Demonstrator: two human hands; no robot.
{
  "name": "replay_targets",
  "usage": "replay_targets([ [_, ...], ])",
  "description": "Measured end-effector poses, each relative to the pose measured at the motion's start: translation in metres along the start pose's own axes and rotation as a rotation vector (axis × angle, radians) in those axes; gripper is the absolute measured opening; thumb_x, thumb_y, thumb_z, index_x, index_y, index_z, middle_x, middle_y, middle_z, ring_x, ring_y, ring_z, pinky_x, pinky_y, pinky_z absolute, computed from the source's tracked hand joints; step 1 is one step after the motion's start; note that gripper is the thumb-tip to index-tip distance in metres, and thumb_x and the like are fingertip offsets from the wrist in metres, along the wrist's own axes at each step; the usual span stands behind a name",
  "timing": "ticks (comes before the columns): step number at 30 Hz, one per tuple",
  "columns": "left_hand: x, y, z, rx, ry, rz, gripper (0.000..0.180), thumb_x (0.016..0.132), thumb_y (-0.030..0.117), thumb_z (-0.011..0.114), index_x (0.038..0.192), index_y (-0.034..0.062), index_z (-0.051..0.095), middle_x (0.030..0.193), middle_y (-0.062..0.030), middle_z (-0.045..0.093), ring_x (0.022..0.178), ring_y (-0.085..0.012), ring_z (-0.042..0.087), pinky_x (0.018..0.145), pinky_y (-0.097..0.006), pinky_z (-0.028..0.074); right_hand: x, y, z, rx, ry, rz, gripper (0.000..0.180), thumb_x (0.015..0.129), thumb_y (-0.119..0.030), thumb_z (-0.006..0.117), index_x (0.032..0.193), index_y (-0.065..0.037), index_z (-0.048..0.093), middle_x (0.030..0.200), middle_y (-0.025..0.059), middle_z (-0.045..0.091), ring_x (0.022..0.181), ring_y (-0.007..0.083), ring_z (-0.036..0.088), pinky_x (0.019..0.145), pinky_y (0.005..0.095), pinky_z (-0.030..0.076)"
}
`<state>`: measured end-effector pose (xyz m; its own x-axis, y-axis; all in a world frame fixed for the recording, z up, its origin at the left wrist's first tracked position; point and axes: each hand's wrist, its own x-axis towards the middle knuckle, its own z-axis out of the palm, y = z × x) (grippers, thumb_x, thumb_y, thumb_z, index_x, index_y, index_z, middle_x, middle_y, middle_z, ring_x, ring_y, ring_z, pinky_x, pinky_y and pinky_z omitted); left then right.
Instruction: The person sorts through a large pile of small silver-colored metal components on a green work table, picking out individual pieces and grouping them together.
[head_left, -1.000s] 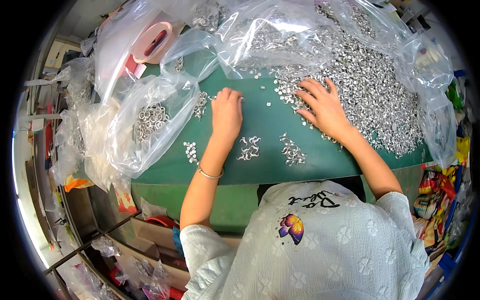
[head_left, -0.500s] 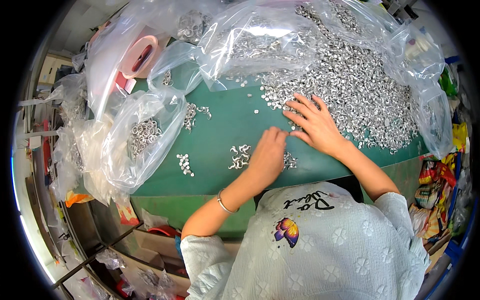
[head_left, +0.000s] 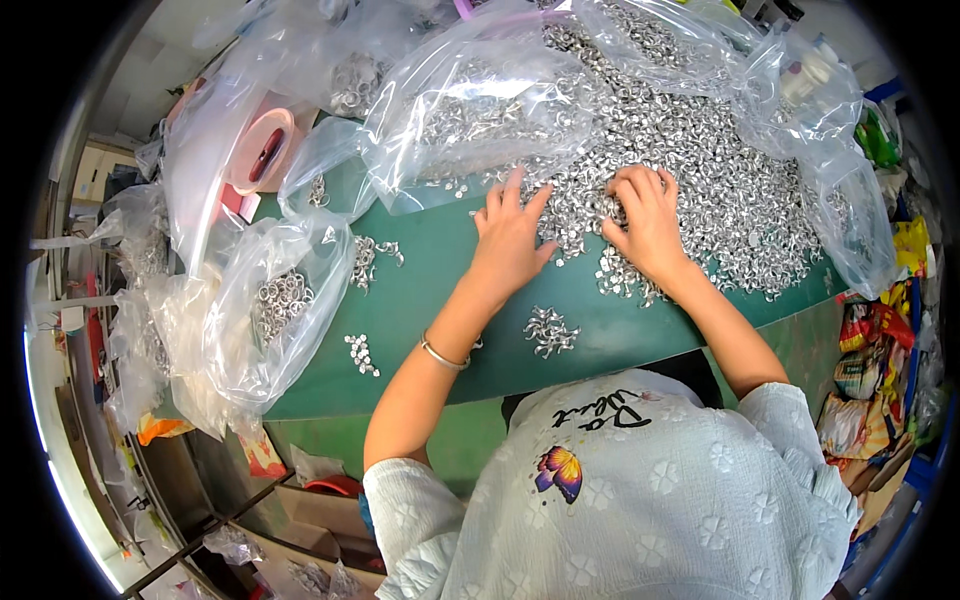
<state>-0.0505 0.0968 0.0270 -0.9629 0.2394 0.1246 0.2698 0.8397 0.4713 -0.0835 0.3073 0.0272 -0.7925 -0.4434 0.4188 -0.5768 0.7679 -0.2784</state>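
Beside the metal heap (head_left: 735, 185) at the surface's (head_left: 415, 295) far right, the left hand (head_left: 508, 225) is splayed wide, while the right hand (head_left: 640, 210) is curled over it, its hold untellable, and the small near cluster (head_left: 550, 332) could be mixed up if loose pieces are swept nearward.

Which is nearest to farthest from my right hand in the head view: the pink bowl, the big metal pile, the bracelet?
From your right hand:
1. Big metal pile, right under it.
2. Bracelet, to its left, closer to your body.
3. Pink bowl, far upper left.
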Motion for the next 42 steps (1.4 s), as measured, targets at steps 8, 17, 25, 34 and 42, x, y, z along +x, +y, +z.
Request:
replay_targets([
  [8, 0.01, 0.012, 0.03, -0.186, 0.232, -0.074, 0.063, 0.066, 0.009, 0.078, 0.123, 0.0089, 0.052, 0.133, -0.0147, 0.041, 0.122, -0.0384, 0.038, 0.098, -0.048, 0.035, 0.005, 0.011, 0.003, 0.032, 0.065, 0.015, 0.032, 0.071, -0.011, 0.07, 0.099, -0.008, 0.053, 0.105, 0.0066, 0.052, 0.106, 0.0248, 0.049, 0.093, 0.046, 0.032],
  [17, 0.025, 0.07, 0.057, -0.285, 0.299, -0.006, 0.055, 0.07, -0.008, 0.066, 0.122, 0.0009, 0.051, 0.121, -0.0182, 0.043, 0.111, -0.0375, 0.042, 0.096, -0.043, 0.037, 0.018, 0.037, -0.011, 0.02, 0.211, 0.095, 0.021, 0.074, -0.005, 0.068, 0.094, -0.008, 0.062, 0.097, 0.0041, 0.06, 0.097, 0.024, 0.054, 0.088, 0.039, 0.035],
  [25, 0.003, 0.073, 0.02, -0.496, 0.034, 0.193, 0.038, 0.08, -0.006, 0.06, 0.117, 0.0026, 0.058, 0.131, -0.0199, 0.045, 0.124, -0.0401, 0.042, 0.104, -0.043, 0.036, 0.014, 0.043, -0.026, 0.192, 0.194, 0.23, 0.018, 0.076, 0.001, 0.061, 0.092, -0.007, 0.063, 0.094, 0.0061, 0.062, 0.095, 0.0258, 0.056, 0.086, 0.0376, 0.035],
  [34, -0.034, -0.021, -0.017, 0.044, 0.215, -0.288, 0.06, 0.071, 0.004, 0.076, 0.125, 0.004, 0.051, 0.12, -0.0145, 0.051, 0.106, -0.0344, 0.051, 0.092, -0.039, 0.044, 0.012, -0.038, -0.001, 0.211, -0.14, -0.344, 0.038, 0.079, -0.02, 0.069, 0.114, -0.008, 0.059, 0.12, 0.0091, 0.056, 0.122, 0.0273, 0.047, 0.1, 0.0448, 0.034],
  [42, -0.012, -0.038, 0.014, -0.306, 0.315, -0.083, 0.024, 0.076, -0.006, 0.067, 0.099, -0.0034, 0.063, 0.093, -0.0145, 0.059, 0.072, -0.025, 0.06, 0.066, -0.035, 0.05, 0.025, -0.037, 0.034, 0.019, -0.21, -0.297, 0.032, 0.079, -0.023, 0.068, 0.106, -0.008, 0.06, 0.114, 0.007, 0.055, 0.119, 0.0234, 0.048, 0.101, 0.0472, 0.033],
])
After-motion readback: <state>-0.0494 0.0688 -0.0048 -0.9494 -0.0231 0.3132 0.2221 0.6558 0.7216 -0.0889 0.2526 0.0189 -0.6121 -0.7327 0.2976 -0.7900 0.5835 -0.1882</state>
